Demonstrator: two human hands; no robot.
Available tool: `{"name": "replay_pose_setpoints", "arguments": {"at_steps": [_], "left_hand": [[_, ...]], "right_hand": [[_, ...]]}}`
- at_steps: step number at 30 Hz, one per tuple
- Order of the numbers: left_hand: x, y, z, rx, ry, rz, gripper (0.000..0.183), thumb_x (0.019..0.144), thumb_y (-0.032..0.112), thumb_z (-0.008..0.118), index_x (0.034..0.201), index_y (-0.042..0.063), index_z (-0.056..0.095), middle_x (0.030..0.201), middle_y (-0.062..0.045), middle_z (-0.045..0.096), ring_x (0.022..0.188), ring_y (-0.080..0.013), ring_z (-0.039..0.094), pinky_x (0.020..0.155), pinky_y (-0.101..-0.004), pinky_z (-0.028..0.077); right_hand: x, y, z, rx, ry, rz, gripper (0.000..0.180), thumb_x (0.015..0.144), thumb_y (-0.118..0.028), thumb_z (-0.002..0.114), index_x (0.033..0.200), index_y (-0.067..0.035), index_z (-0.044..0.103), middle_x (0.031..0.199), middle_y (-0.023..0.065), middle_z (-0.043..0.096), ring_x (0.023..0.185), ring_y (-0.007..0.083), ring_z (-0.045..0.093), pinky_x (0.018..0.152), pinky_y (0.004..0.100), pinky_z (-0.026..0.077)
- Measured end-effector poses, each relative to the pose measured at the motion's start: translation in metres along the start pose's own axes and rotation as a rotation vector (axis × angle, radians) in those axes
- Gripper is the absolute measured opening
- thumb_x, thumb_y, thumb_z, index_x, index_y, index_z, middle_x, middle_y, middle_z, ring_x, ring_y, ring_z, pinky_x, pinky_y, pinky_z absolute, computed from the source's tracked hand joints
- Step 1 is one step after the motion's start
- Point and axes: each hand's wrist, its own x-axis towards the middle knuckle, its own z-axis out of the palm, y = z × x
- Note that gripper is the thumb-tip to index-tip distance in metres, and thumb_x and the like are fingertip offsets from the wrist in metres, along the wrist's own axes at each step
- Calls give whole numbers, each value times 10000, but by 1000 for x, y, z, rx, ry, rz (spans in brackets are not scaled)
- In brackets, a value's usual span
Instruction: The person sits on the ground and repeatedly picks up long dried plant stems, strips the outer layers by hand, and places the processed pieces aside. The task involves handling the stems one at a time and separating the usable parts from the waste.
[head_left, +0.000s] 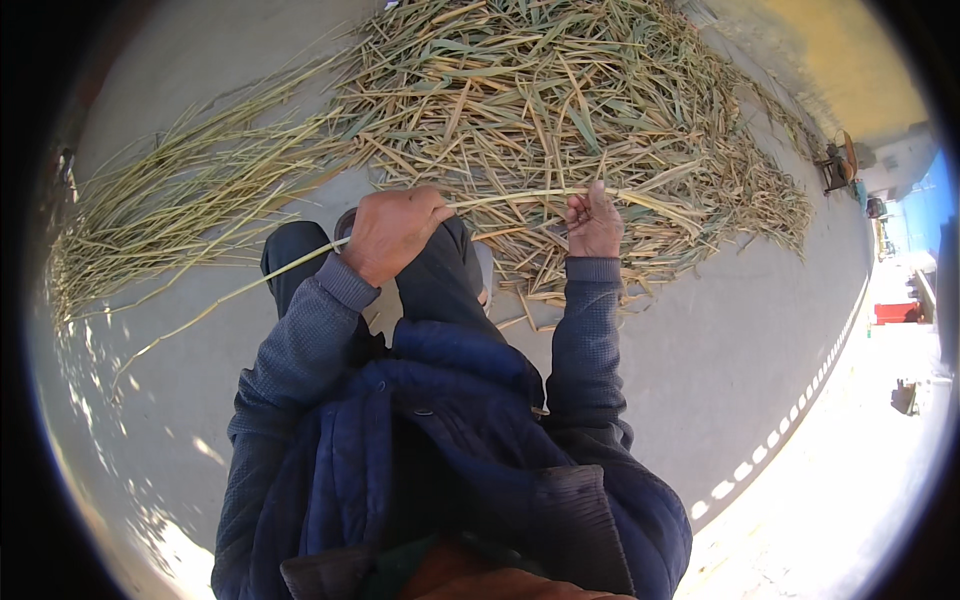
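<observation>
A long pale reed stalk (517, 196) runs across in front of me, over my knees. My left hand (394, 231) is closed around it, knuckles up, and its thin bare end curves down to the lower left. At the other side my right hand (596, 219) grips the stalk between thumb and curled fingers, palm turned up. Beyond that hand, dry leaf sheaths (664, 206) fan out from the stalk's end. Just ahead lies a wide heap of reed leaves (510, 112), green and straw-coloured.
Long bare stalks (187, 195) lie in a loose bundle on the concrete floor (712, 360) to the left. At the far right are a small machine (836, 169) and a red object (898, 313). A yellowish wall (862, 67) rises beyond the heap.
</observation>
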Motion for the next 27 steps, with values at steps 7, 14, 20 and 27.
{"name": "replay_pose_setpoints", "arguments": {"at_steps": [7, 14, 20, 27], "left_hand": [[-1, -4, -12, -99, -86, -48, 220, 939, 281, 690, 883, 80, 621, 726, -122, 641, 700, -354, 647, 625, -444, 492], [-1, -1, -10, -131, -123, -61, 239, 951, 292, 677, 871, 75, 619, 729, -116, 652, 695, -348, 649, 619, -443, 491], [-5, 7, -4, -62, -77, 20, 214, 928, 265, 711, 867, 80, 625, 724, -113, 652, 673, -336, 653, 594, -428, 497], [-21, -31, -26, -139, -22, -139, 178, 908, 233, 739, 882, 80, 651, 711, -115, 644, 644, -330, 642, 586, -408, 490]], "right_hand": [[2, -21, -15, 88, -187, 1, 283, 970, -228, 725, 1172, -38, 664, 966, 62, 730, 883, 139, 702, 753, 272, 579], [-24, 20, 17, -21, -325, 66, 214, 970, -204, 723, 1115, -50, 692, 1019, 94, 746, 860, 155, 731, 726, 261, 578], [-24, 30, 11, -36, -109, 77, 249, 955, -294, 749, 952, -56, 674, 865, 78, 732, 723, 136, 704, 595, 247, 558], [32, -32, -104, 95, 183, -100, 279, 949, -343, 748, 925, -75, 673, 766, 38, 700, 656, 123, 668, 568, 244, 555]]}}
